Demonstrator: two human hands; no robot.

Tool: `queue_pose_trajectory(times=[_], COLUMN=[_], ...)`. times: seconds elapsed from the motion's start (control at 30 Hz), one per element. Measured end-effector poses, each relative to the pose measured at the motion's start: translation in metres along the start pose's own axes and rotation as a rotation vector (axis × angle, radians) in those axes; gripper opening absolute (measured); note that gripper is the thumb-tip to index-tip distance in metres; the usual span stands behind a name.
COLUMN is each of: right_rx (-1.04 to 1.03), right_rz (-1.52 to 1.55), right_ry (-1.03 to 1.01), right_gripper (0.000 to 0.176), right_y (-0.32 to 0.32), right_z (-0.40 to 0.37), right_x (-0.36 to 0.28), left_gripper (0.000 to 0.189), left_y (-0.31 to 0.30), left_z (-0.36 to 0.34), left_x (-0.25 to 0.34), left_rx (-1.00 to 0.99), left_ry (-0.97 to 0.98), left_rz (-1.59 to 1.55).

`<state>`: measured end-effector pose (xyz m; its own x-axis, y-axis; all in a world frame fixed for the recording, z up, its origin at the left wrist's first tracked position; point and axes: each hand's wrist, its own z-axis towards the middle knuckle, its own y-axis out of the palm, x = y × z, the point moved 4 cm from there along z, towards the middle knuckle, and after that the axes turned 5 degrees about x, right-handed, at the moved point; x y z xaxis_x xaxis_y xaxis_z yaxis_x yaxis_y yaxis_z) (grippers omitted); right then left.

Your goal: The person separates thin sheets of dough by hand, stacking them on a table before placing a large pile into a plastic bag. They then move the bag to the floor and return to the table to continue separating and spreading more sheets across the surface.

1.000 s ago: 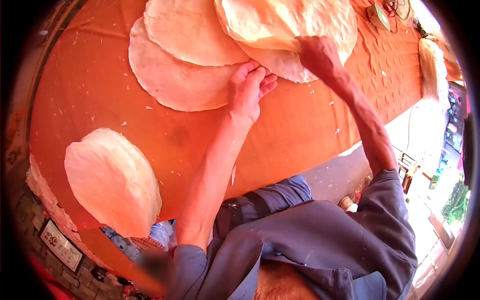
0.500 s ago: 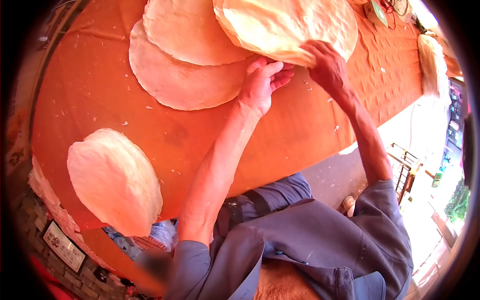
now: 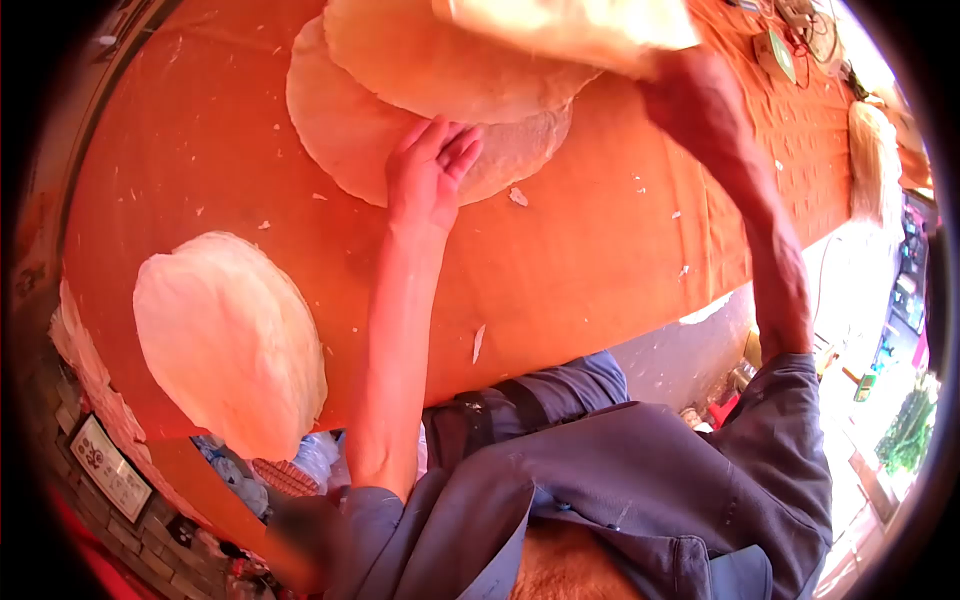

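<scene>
Two thin round flatbreads lie overlapped on the orange cloth [image 3: 200, 150]: a lower flatbread [image 3: 340, 135] and an upper flatbread [image 3: 440, 65]. My left hand [image 3: 430, 170] rests flat, fingers spread, on the lower one's near edge. My right hand [image 3: 690, 80] is raised at the top and grips a lifted stack of flatbreads [image 3: 580, 25], held above the cloth. A separate pile of flatbreads [image 3: 230, 340] sits at the near left edge.
Crumbs and a torn flake [image 3: 517, 196] dot the cloth. A pale bundle [image 3: 875, 160] lies at the far right of the table, with small devices [image 3: 775, 55] behind. The table's front edge runs by my grey shirt [image 3: 620, 500]. Bricks and a framed plaque [image 3: 110, 470] are lower left.
My right hand has lifted the stack of flatbreads up off the table. My left hand moved left and now lies flat on the lower flatbread.
</scene>
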<state>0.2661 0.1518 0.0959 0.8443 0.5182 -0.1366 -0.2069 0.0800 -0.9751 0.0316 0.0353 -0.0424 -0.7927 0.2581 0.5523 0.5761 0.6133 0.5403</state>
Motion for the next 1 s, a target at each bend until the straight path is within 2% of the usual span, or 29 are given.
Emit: queue_pose_trajectory(times=[0.03,0.1,0.13,0.17,0.2,0.27,0.3,0.33,0.4,0.43,0.5,0.57,0.6,0.67,0.7,0.77,0.83,0.87,0.9,0.97,1.0], right_rx=[-0.14,-0.082,-0.11,-0.142,0.139,0.359,0.29,0.293,0.312,0.32,0.162,0.135,0.069,-0.03,-0.041,-0.1,-0.046,-0.172,-0.145,0.034,0.045], right_rz=[0.06,0.154,-0.013,-0.179,0.052,-0.252,-0.097,-0.176,-0.195,-0.132,-0.098,0.129,0.091,0.024,0.038,0.047,0.154,0.173,0.352,0.482,0.399], right_ry=[0.017,-0.178,-0.206,-0.231,-0.143,-0.055,0.164,-0.029,-0.185,-0.149,-0.342,-0.347,-0.328,-0.284,-0.243,-0.29,-0.326,-0.255,-0.271,-0.281,-0.312], right_gripper=[0.014,0.016,0.015,0.016,0.017,0.018,0.013,0.015,0.011,0.004,0.006,0.01,0.011,0.015,0.009,0.009,0.007,0.014,0.029,0.046,0.05], right_y=[0.027,0.055,0.047,0.029,0.006,-0.081,-0.112,-0.123,-0.103,-0.061,0.017,0.087,0.101,0.098,0.093,0.076,0.097,0.096,0.088,0.082,0.082], right_z=[0.002,0.008,0.023,0.043,0.062,0.077,0.077,0.062,0.051,0.046,0.048,0.03,0.025,0.026,0.032,0.046,0.038,0.031,0.02,0.0,-0.009], right_x=[0.002,0.013,0.015,0.018,0.044,-0.012,-0.04,-0.06,-0.059,-0.043,-0.064,-0.067,-0.072,-0.082,-0.084,-0.102,-0.107,-0.11,-0.11,-0.088,-0.081], left_gripper=[0.024,0.021,0.022,0.023,0.023,0.024,0.024,0.023,0.022,0.022,0.022,0.024,0.026,0.029,0.028,0.026,0.019,0.017,0.016,0.017,0.019], left_y=[0.002,0.012,0.019,0.02,0.022,0.035,0.039,0.04,0.044,0.044,0.046,0.037,0.033,0.031,0.029,0.031,0.035,0.036,0.033,0.02,0.016], left_z=[0.003,0.009,0.009,0.015,0.022,0.021,0.016,0.009,-0.002,-0.007,-0.015,-0.011,-0.009,-0.01,-0.01,-0.009,-0.012,-0.013,-0.014,-0.013,-0.011], left_x=[-0.001,-0.004,-0.002,-0.006,-0.009,-0.01,-0.012,-0.014,-0.017,-0.02,-0.028,-0.043,-0.047,-0.046,-0.049,-0.049,-0.043,-0.036,-0.031,-0.03,-0.029], left_rx=[0.012,0.029,0.006,0.014,0.023,0.07,0.063,0.059,0.003,0.01,0.024,0.081,0.092,0.063,0.047,0.005,-0.015,-0.023,-0.025,-0.109,-0.129], left_ry=[-0.006,-0.022,-0.022,-0.04,-0.06,-0.062,-0.056,-0.054,-0.022,-0.012,0.005,-0.08,-0.111,-0.106,-0.101,-0.091,-0.105,-0.094,-0.082,-0.059,-0.07], left_rz=[0.02,0.065,0.064,0.053,0.044,0.01,-0.009,-0.023,-0.03,-0.025,-0.015,0.006,0.013,0.057,0.043,0.022,0.08,0.112,0.143,0.087,0.055])
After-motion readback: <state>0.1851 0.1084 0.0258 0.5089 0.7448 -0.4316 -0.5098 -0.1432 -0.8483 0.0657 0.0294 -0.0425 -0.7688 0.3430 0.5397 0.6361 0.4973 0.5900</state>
